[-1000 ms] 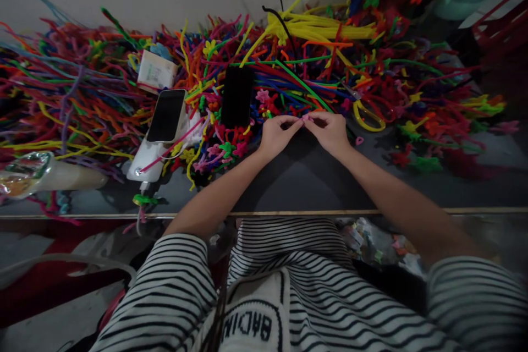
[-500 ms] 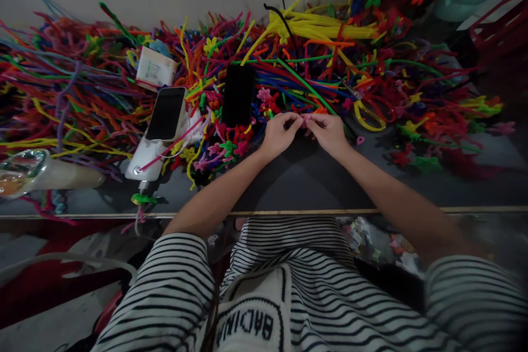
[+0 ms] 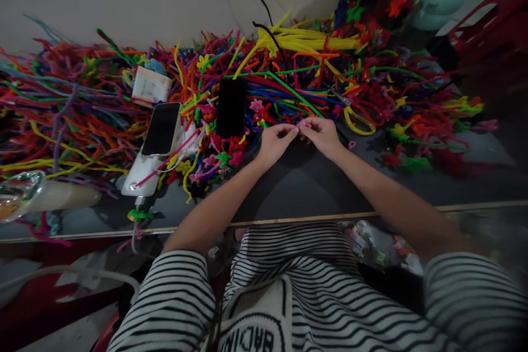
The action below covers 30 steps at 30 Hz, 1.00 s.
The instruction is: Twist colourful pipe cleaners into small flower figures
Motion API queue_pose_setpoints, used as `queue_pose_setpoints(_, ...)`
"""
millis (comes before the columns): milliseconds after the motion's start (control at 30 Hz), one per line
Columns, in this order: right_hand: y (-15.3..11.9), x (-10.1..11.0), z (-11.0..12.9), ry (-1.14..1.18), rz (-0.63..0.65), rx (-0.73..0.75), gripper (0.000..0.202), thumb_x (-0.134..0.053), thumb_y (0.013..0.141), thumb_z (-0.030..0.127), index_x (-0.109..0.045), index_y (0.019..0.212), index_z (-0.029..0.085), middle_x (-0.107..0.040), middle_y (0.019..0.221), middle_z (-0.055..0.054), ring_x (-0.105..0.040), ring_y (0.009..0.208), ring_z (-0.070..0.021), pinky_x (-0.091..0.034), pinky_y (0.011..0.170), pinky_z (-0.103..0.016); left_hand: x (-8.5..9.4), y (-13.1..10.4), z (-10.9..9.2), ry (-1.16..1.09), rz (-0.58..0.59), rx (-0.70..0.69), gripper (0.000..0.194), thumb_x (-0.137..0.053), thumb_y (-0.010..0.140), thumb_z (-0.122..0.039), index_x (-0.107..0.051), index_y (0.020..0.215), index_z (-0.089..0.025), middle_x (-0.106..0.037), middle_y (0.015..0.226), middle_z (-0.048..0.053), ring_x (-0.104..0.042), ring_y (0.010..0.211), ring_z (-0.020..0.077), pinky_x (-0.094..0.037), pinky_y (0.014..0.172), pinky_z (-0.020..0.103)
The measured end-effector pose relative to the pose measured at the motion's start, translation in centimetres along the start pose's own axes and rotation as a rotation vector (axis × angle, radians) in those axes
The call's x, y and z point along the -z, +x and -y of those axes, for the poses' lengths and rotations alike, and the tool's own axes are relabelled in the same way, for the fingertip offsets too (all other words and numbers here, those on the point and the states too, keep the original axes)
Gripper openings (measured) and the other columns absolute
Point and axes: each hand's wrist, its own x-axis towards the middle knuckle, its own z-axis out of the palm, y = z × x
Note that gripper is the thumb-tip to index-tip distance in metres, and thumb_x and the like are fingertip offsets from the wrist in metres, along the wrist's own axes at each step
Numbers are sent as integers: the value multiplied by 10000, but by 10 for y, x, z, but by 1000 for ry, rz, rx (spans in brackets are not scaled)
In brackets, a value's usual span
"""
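Note:
Fingertips meeting, my left hand point(image 3: 277, 144) and my right hand point(image 3: 323, 136) pinch a small pink fuzzy piece point(image 3: 304, 125) between them, above the near part of the dark table point(image 3: 297, 187). Its exact shape is mostly hidden by the fingers. Just right of my right hand lies a tiny pink loop point(image 3: 352, 144), and beyond it scissors with yellow handles point(image 3: 359, 122). Left of my left hand are small fuzzy flowers, among them a green one point(image 3: 224, 160), and a black phone point(image 3: 231, 107).
A heap of coloured fuzzy stems point(image 3: 94, 93) runs along the wall. A second phone point(image 3: 163, 129) rests on a white power bank point(image 3: 140, 176) with a cable. A lidded cup point(image 3: 61, 193) lies at the left; a green bottle point(image 3: 441, 3) stands back right.
The whole view has shifted, so the table sits slightly lower and further left. Both hands keep their pinch on the pink piece, with the right fingers slightly turned.

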Motion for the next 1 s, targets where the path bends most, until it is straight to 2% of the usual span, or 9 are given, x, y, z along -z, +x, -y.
queue_pose_setpoints(167,0,3,1,-22,62,12,435,-802,662,575,-698,813,180,-654,656,0,-607,535,-111,-454,426,-208,4,4,0,-40,55,27,190,-750,815,-351,-739,760,-169,-712,732,13,-603,658,108,-474,677,259)
queue_pose_setpoints(333,-4,3,3,-78,50,12,493,-797,698,561,-675,1020,208,-684,706,1,-625,559,-120,-496,469,-227,5,5,2,-42,59,54,139,-742,809,-269,-716,721,-165,-706,717,8,-612,667,110,-482,690,262)
queue_pose_setpoints(433,-3,5,2,-108,24,43,436,-785,711,584,-659,876,200,-689,701,-18,-631,559,-129,-511,483,-246,4,4,2,-31,68,39,133,-734,822,-280,-725,775,-156,-724,758,22,-627,692,108,-494,705,254)
queue_pose_setpoints(567,-1,6,-3,-106,25,35,483,-802,661,639,-658,713,181,-689,642,-41,-611,512,-131,-491,443,-251,5,3,-1,25,58,13,161,-708,851,-314,-750,858,-159,-768,856,54,-679,777,132,-530,778,275)
queue_pose_setpoints(667,0,6,-5,-89,31,32,499,-825,626,641,-684,698,169,-701,643,-47,-614,509,-122,-505,454,-241,7,5,-3,101,91,2,161,-674,868,-298,-759,839,-164,-775,853,55,-692,794,143,-530,816,291)
queue_pose_setpoints(767,-1,5,-6,-89,-25,30,486,-829,633,627,-700,728,168,-705,644,-37,-613,497,-113,-499,435,-224,9,7,-2,152,109,4,150,-686,847,-290,-756,808,-163,-773,825,51,-679,754,142,-520,793,289)
queue_pose_setpoints(1000,-3,5,-5,-102,-25,54,453,-833,649,604,-733,766,178,-714,661,-38,-633,515,-127,-522,453,-238,13,8,2,113,148,-9,216,-706,839,-369,-733,802,-158,-748,795,44,-652,713,131,-514,733,273)
